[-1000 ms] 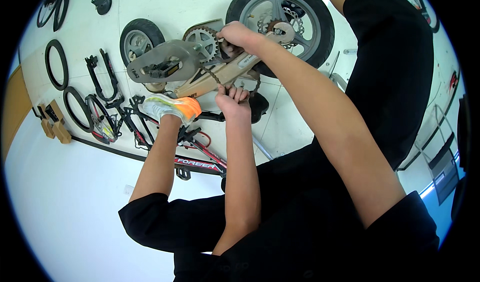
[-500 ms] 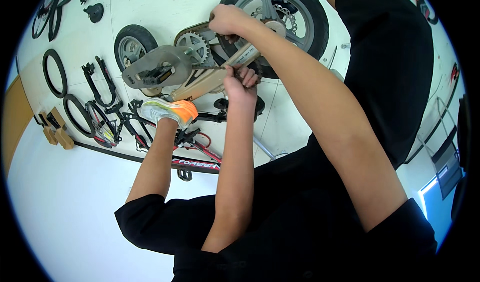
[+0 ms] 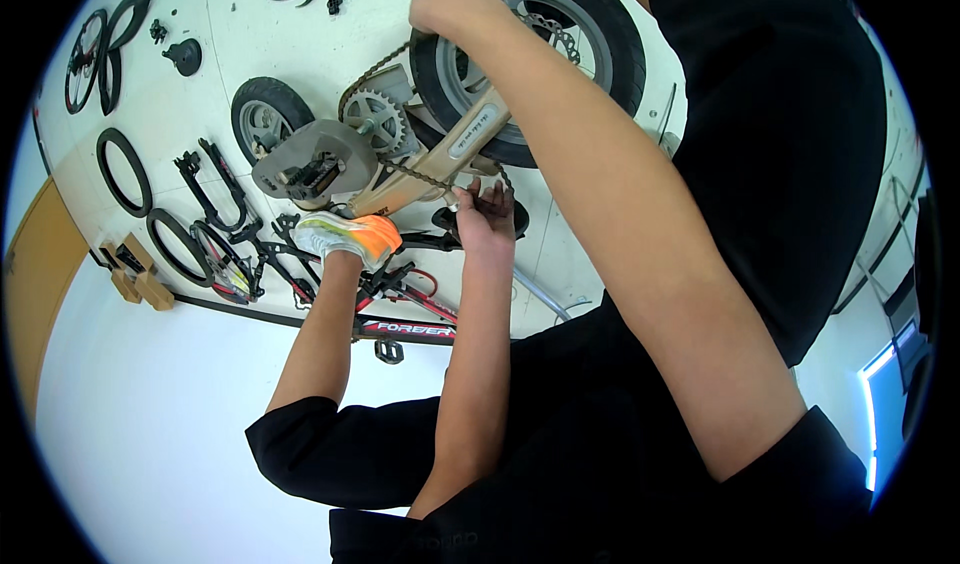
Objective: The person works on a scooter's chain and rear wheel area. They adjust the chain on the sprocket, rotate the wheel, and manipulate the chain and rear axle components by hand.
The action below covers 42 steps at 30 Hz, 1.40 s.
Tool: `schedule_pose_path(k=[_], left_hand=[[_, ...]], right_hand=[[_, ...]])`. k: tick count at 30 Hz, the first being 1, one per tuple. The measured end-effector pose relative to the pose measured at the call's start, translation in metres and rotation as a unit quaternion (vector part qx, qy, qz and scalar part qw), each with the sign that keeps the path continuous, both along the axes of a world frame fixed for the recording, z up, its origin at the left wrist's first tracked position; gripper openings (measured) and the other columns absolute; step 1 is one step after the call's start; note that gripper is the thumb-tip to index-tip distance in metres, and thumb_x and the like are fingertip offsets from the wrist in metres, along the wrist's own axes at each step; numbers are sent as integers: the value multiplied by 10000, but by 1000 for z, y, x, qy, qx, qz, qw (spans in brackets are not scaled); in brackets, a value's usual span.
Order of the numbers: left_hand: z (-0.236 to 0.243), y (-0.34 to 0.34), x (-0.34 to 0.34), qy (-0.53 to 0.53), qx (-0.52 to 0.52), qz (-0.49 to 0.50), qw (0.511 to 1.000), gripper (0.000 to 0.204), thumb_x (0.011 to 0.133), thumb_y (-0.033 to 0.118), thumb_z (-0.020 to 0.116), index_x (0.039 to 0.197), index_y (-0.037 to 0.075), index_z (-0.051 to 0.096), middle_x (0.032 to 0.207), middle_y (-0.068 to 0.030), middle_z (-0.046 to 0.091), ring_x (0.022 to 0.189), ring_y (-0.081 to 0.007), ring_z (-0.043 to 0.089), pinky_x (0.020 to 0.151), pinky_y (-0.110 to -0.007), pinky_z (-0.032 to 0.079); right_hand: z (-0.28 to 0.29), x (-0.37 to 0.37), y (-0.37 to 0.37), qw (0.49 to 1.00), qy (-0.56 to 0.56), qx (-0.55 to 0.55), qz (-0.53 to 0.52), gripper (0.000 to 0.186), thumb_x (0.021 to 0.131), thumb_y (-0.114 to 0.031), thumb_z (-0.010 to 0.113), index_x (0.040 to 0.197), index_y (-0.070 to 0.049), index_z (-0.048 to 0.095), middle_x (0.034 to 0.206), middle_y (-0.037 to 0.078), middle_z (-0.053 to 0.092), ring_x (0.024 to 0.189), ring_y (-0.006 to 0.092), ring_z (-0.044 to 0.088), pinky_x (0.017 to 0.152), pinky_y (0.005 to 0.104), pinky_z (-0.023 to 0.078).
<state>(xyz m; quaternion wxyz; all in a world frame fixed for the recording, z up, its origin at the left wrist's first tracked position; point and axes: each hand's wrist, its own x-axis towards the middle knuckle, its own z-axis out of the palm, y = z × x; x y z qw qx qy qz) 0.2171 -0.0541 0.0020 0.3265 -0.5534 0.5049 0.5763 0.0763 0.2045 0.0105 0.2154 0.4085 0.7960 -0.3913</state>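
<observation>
A bicycle with a tan frame (image 3: 400,190) lies in front of me, its toothed chainring (image 3: 374,122) facing up. The loose chain (image 3: 418,175) curves round the chainring toward both hands. My left hand (image 3: 487,214) pinches the chain's lower run beside the frame, with a length of it looping up past the fingers. My right hand (image 3: 452,2) is closed on the upper run, raised above the edge of the large wheel (image 3: 628,49); its fingertips are mostly hidden. Next to the chainring is a grey rounded part (image 3: 345,144) with a black pedal-like piece.
My shoe (image 3: 350,236) rests beside the frame. A small wheel (image 3: 270,114) is at the left. A black fork (image 3: 215,189), bare tyres (image 3: 123,171) and a red-and-black bike frame (image 3: 410,329) lie on the floor, with cardboard pieces (image 3: 153,289) by the wall.
My right hand has lifted up and away from the large wheel's hub, drawing the chain off the chainring's top side. The lower run now shows more plainly at my left hand. The view has shifted slightly.
</observation>
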Motion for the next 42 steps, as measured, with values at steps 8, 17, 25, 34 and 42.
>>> schedule_pose_path(k=[8, 17, 25, 34, 42], left_hand=[[-29, -19, -2, 121, -172, -460, 863, 345, 928, 229, 531, 1084, -68, 608, 900, -122, 662, 784, -216, 623, 725, -342, 476], [-8, -15, -59, 122, -294, -564, 762, 412, 827, 304, 581, 889, -94, 666, 862, -216, 683, 838, -302, 649, 802, -410, 479], [-37, -35, -111, 259, -180, -317, 895, 285, 860, 163, 684, 872, -117, 633, 816, -157, 670, 671, -193, 611, 608, -306, 485], [-28, -42, -125, 171, -173, -221, 944, 135, 897, 85, 623, 981, -19, 639, 887, -107, 686, 718, -184, 674, 584, -291, 546], [-34, -27, -128, 142, -54, -150, 977, 154, 944, 198, 613, 985, 54, 574, 870, -84, 653, 751, -167, 649, 622, -279, 545]], right_hand=[[14, 11, -25, 955, -183, -116, 203, 268, 816, -203, 643, 1060, -136, 728, 1072, 66, 712, 1000, 269, 679, 820, 401, 524], [-4, 28, -95, 960, 171, 156, 160, 222, 731, -173, 661, 883, -14, 688, 928, 168, 683, 924, 325, 661, 786, 441, 538], [-17, 81, -180, 935, 218, 51, 276, 261, 694, -186, 680, 908, -36, 671, 945, 111, 633, 984, 273, 575, 846, 365, 453], [-16, 93, -200, 895, 258, 171, 321, 207, 712, -185, 679, 892, -83, 685, 946, 47, 634, 998, 217, 520, 893, 332, 374], [3, 57, -132, 962, 103, -79, 240, 171, 832, -201, 631, 934, -117, 741, 1018, 103, 712, 1000, 253, 674, 813, 379, 543]])
